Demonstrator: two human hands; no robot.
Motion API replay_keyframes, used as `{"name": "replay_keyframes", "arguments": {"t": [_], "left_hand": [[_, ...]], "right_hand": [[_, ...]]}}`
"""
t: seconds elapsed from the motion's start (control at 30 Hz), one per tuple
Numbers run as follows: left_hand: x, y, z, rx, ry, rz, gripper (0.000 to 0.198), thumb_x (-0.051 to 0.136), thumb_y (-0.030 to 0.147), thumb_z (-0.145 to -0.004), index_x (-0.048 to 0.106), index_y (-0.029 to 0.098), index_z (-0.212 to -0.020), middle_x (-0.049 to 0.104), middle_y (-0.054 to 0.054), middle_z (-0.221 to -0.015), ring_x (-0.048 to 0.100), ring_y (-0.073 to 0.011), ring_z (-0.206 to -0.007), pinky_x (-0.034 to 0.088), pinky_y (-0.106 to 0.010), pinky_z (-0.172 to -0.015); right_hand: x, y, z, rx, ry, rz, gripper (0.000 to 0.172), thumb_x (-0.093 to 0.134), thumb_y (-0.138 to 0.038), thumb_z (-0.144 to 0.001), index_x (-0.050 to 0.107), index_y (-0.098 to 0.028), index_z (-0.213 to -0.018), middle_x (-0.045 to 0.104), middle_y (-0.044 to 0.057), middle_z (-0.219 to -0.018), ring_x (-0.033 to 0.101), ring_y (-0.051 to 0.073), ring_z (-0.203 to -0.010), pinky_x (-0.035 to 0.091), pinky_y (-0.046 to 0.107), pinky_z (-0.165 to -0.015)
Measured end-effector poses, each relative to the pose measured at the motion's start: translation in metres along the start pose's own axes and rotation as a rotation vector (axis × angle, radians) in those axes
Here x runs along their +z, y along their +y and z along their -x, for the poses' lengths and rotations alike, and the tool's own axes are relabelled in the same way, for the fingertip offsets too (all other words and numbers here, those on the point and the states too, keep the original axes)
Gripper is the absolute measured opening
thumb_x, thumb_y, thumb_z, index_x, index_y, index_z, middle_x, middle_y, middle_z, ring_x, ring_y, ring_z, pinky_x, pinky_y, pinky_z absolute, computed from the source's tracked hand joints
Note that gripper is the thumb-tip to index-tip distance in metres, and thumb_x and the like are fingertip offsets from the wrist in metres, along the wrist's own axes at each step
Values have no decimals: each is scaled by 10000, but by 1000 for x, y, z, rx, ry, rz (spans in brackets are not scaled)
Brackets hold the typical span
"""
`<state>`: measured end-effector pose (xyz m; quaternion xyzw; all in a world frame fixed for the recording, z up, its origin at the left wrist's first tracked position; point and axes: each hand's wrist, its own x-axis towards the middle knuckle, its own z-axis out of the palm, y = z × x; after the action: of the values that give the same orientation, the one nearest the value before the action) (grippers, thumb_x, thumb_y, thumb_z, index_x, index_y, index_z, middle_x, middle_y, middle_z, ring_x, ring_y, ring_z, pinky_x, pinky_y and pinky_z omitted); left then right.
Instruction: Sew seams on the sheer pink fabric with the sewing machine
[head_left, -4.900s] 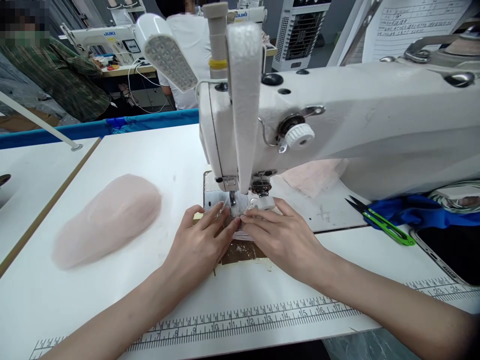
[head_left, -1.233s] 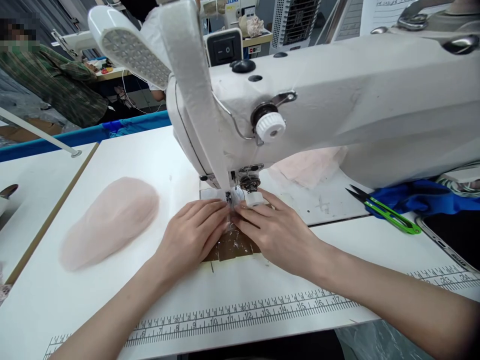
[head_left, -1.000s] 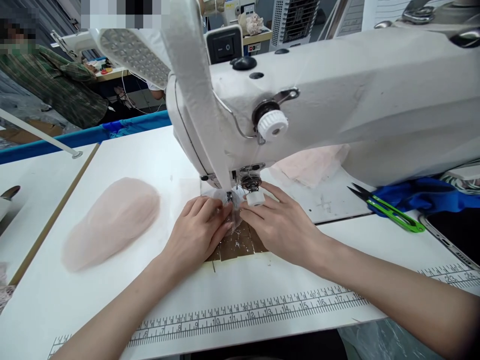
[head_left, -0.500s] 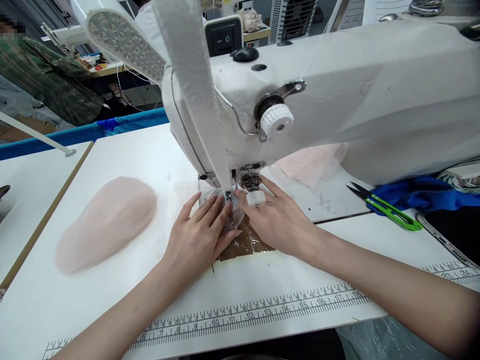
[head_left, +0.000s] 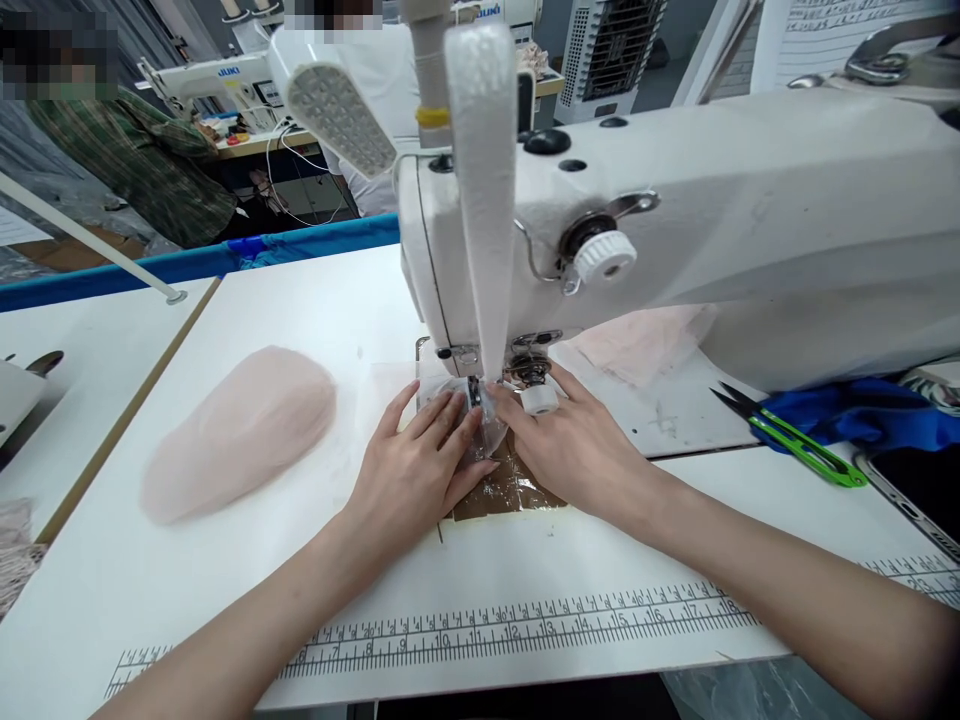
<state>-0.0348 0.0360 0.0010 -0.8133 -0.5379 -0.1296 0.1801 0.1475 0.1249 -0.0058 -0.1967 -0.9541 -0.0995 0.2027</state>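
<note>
A white sewing machine (head_left: 675, 220) stands on the white table (head_left: 525, 560). My left hand (head_left: 416, 465) lies flat with fingers spread on a thin sheer piece of fabric (head_left: 390, 385) just left of the needle and presser foot (head_left: 474, 392). My right hand (head_left: 574, 450) rests on the right of the needle, fingers stretched forward, pressing the same sheer piece beside a small white guide block (head_left: 538, 400). A brown taped patch (head_left: 510, 492) shows between the two hands.
A pile of pale pink sheer pieces (head_left: 240, 430) lies at the left. More pink fabric (head_left: 645, 340) sits behind the machine arm. Green thread snips (head_left: 795, 440) and blue cloth (head_left: 862, 420) lie at the right. A printed ruler (head_left: 525, 630) runs along the front edge. A person stands at the back left.
The sheer fabric has been fed further back and left under the foot. My left hand went from fingers bunched at the needle to flat and spread. The head view shifted.
</note>
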Motion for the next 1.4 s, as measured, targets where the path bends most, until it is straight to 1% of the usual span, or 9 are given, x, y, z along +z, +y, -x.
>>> {"name": "replay_keyframes", "arguments": {"t": [0.33, 0.5, 0.73, 0.87, 1.0, 1.1, 1.17, 1.3, 1.4], "left_hand": [[-5, -6, 5, 41, 42, 127, 370, 543, 392, -907, 624, 138, -1164, 687, -104, -1158, 627, -248, -1110, 393, -505, -1061], [-7, -10, 6, 151, 129, 130, 157, 586, 205, -878, 667, 178, -1010, 740, -35, -991, 685, -178, -899, 502, -393, -925], [-4, -9, 9, 176, 170, 132, 219, 525, 80, -878, 643, 184, -1030, 731, -36, -1018, 678, -166, -918, 502, -368, -915], [-5, -6, 8, 44, 138, 202, 185, 571, 184, -882, 619, 193, -1061, 712, -38, -1048, 656, -172, -956, 494, -356, -906], [-4, -9, -1, -180, -24, 232, 307, 600, 310, -870, 580, 167, -1141, 656, -75, -1142, 604, -233, -1027, 492, -380, -851], [-1, -12, -10, -214, -101, 245, 240, 582, 303, -878, 608, 192, -1090, 653, -60, -1095, 602, -228, -969, 482, -379, -816], [3, -12, -16, -201, -81, 207, 194, 576, 322, -880, 633, 207, -1026, 663, -53, -1022, 605, -226, -918, 468, -385, -800], [14, -7, -23, -188, 91, 55, 172, 579, 376, -862, 649, 219, -849, 666, -45, -828, 593, -234, -822, 435, -410, -788], [19, -5, -23, -210, 123, 38, 115, 552, 284, -863, 634, 233, -801, 653, -34, -795, 582, -224, -797, 421, -409, -780]], "right_hand": [[-1, 0, 1, -4, 68, -45, 316, 409, -15, -804, 666, -108, -963, 705, 69, -730, 599, 230, -1061, 315, 426, -1068], [-8, -2, 1, -60, 126, -78, 262, 474, -47, -842, 658, -148, -1000, 729, 37, -920, 615, 178, -853, 389, 372, -931], [-2, -9, -1, -100, 210, -65, 197, 524, -81, -871, 692, -174, -912, 738, 17, -941, 575, 147, -721, 385, 342, -844], [-1, -5, -2, -96, 266, -58, 202, 539, -75, -887, 697, -195, -919, 747, -18, -881, 583, 127, -690, 406, 319, -837], [1, -1, -5, 17, 355, -141, 187, 554, -147, -911, 717, -226, -861, 722, -64, -697, 597, 102, -616, 439, 281, -817], [6, 0, -7, 116, 359, -218, 206, 548, -260, -938, 736, -248, -855, 722, -58, -695, 621, 99, -631, 449, 286, -857], [9, 0, -7, 160, 340, -251, 228, 538, -303, -947, 745, -252, -868, 736, -37, -739, 642, 109, -690, 448, 291, -870], [10, 1, -8, 189, 321, -283, 266, 517, -312, -958, 756, -234, -867, 741, -7, -760, 654, 114, -718, 446, 275, -873], [9, 1, -9, 197, 326, -288, 263, 522, -323, -955, 759, -246, -870, 734, -24, -730, 646, 106, -675, 448, 272, -896]]}}
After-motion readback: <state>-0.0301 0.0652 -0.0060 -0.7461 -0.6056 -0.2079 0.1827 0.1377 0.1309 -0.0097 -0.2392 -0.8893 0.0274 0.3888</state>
